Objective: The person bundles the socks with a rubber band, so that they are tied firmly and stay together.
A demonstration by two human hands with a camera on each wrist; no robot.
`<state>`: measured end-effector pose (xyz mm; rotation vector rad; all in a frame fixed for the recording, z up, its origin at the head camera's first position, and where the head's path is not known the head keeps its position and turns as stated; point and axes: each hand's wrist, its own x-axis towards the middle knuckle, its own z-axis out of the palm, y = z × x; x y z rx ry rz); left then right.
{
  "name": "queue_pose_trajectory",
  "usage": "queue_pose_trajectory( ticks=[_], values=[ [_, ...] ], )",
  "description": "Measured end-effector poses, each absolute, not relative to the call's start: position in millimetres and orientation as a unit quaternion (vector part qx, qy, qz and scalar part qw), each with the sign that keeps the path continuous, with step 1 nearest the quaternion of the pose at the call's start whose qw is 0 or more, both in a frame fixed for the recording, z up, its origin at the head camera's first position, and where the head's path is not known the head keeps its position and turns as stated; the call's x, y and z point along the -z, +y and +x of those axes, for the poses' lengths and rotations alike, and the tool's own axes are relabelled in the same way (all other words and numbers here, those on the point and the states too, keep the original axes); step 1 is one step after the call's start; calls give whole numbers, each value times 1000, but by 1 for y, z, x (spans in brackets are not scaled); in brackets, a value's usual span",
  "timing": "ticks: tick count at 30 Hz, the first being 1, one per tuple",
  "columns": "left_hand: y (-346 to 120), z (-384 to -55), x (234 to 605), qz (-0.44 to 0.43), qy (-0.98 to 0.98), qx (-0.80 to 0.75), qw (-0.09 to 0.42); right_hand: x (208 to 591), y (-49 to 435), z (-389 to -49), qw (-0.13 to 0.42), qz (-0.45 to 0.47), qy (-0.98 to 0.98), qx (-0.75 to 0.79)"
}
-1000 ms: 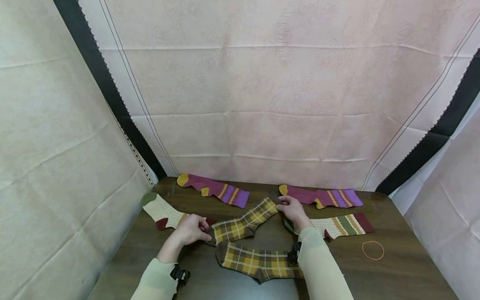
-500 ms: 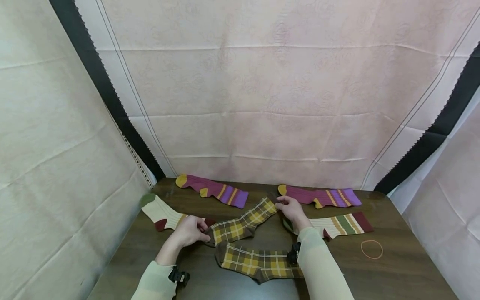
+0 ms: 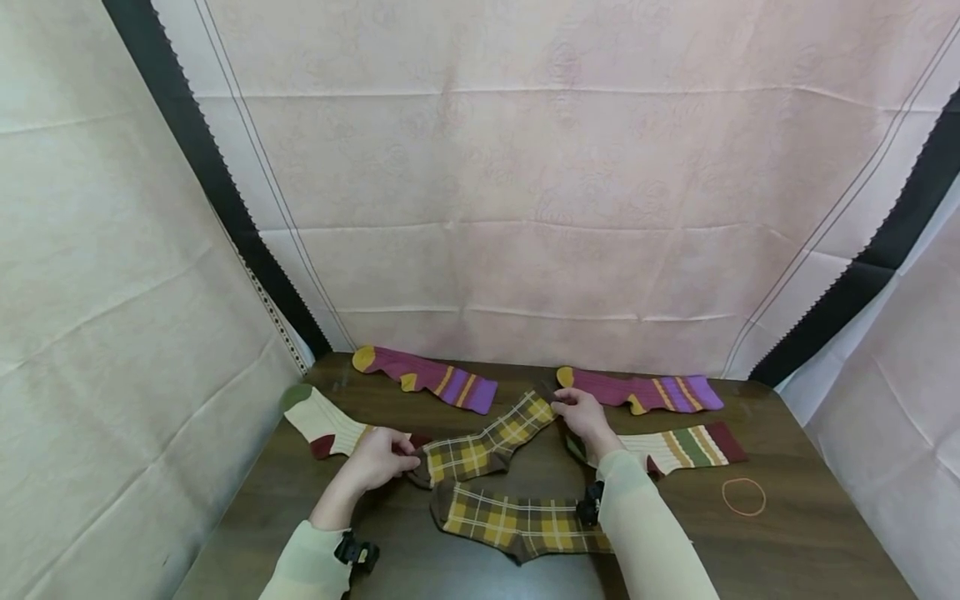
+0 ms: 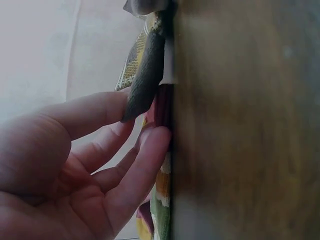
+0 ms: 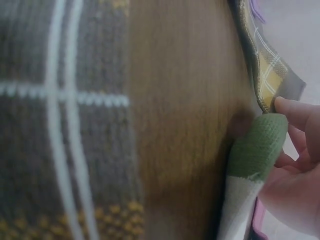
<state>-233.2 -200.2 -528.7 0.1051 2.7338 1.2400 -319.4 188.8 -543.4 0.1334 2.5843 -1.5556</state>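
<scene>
Between my hands stretches a yellow-and-brown plaid sock [image 3: 480,450], slanting up to the right. My left hand [image 3: 375,460] pinches its dark toe [image 4: 145,75] between thumb and fingers, and the toe stands off the tabletop in the left wrist view. At the other end, my right hand [image 3: 587,418] pinches the dark cuff [image 5: 294,86]. A matching plaid sock [image 3: 517,523] lies flat just in front, its right end hidden under my right forearm. Under my right wrist, a cream striped sock [image 3: 693,450] is partly covered; its green toe [image 5: 260,145] shows in the right wrist view.
Another cream sock [image 3: 330,421] lies left, partly behind my left hand. Two purple socks, one at left [image 3: 427,377] and one at right [image 3: 637,392], lie along the back of the brown table [image 3: 810,533]. A rubber band [image 3: 744,497] lies at right. Pale cloth [image 3: 525,208] walls the back.
My left fingertips, with the plaid sock's toe, have risen slightly. My right hand keeps its hold on the cuff, and the other socks lie where they were.
</scene>
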Motion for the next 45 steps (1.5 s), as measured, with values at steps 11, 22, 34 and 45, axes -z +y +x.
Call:
queue_pose_trajectory(
  ticks=[11, 22, 34, 45],
  values=[
    [-200, -230, 526, 38, 881, -469, 57, 542, 190, -319, 53, 44, 846, 528],
    [-199, -232, 530, 13, 857, -514, 23, 539, 189, -311, 42, 14, 838, 544],
    [-195, -235, 523, -15, 820, -572, -23, 535, 197, -308, 27, 8, 800, 600],
    [-192, -234, 518, -18, 781, -621, -66, 523, 216, -287, 37, 14, 744, 667]
  ],
)
